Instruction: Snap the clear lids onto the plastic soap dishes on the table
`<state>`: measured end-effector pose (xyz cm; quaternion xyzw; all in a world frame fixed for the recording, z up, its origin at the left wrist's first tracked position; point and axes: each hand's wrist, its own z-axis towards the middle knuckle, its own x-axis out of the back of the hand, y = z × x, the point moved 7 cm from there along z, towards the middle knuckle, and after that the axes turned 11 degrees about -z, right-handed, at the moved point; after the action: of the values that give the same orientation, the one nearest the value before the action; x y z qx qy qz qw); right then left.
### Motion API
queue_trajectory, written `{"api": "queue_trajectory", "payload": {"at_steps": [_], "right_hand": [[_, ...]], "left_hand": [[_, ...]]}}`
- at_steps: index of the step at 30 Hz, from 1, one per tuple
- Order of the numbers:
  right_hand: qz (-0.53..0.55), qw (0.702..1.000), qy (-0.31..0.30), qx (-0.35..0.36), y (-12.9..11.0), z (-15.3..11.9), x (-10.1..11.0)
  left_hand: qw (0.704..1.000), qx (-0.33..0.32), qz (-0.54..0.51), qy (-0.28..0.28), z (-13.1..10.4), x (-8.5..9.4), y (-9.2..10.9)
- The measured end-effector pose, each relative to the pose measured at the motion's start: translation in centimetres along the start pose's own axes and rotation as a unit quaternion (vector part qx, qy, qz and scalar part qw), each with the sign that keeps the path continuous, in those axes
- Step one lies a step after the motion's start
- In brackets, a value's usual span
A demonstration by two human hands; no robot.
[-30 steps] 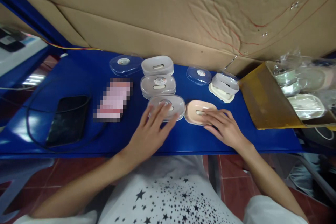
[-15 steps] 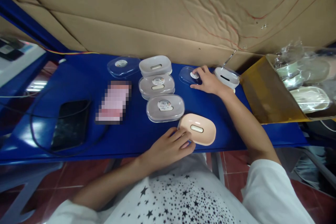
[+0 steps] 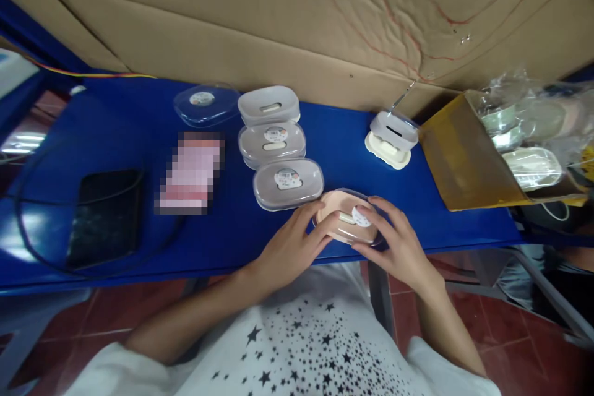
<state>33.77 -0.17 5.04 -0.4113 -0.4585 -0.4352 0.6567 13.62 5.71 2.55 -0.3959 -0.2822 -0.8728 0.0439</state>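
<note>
A pink soap dish point(image 3: 341, 229) sits near the front edge of the blue table point(image 3: 139, 124) with a clear lid point(image 3: 359, 215) lying on top of it. My left hand point(image 3: 290, 247) grips the dish's left side. My right hand point(image 3: 394, 241) holds the lid on from the right, fingers over its rim and round sticker. Behind them stand two lidded grey dishes point(image 3: 288, 182) point(image 3: 272, 141), an open grey dish point(image 3: 269, 105) and a loose clear lid point(image 3: 204, 102).
A white and cream stack of dishes point(image 3: 390, 139) stands at the back right beside a yellow-brown box point(image 3: 468, 161) holding bagged dishes. A black phone point(image 3: 104, 216) with a looped cable and a blurred pink item point(image 3: 190, 170) lie at the left. Cardboard lines the back.
My right hand fetched the clear lid from the back of the table and brought it down onto the pink dish. My left hand stayed at the dish's left side.
</note>
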Motion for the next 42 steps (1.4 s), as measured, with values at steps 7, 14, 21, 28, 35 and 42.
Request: {"api": "queue_trajectory", "payload": {"at_steps": [7,14,21,28,35,42], "right_hand": [[-0.025,0.999,0.028,0.031,-0.9,0.4,-1.2],[-0.012,1.000,0.009,0.020,-0.5,0.5,-1.4],[-0.025,0.999,0.017,0.030,0.0,0.4,-1.7],[-0.134,0.989,0.053,-0.015,5.3,4.5,-1.2],[-0.113,0.993,0.031,0.000,7.8,16.6,-2.5],[0.064,0.989,-0.021,0.132,4.3,12.5,-1.2]], "left_hand": [[0.996,0.059,-0.063,0.004,0.0,0.3,-0.7],[0.993,0.079,-0.088,-0.009,-0.1,0.1,-1.1],[0.998,0.046,-0.048,0.003,-0.1,1.5,-0.3],[0.973,0.122,0.179,0.076,-0.4,8.0,-2.6],[0.987,0.104,0.123,-0.002,-1.0,6.4,-3.6],[0.993,0.049,0.090,-0.062,5.0,1.8,-4.3]]}}
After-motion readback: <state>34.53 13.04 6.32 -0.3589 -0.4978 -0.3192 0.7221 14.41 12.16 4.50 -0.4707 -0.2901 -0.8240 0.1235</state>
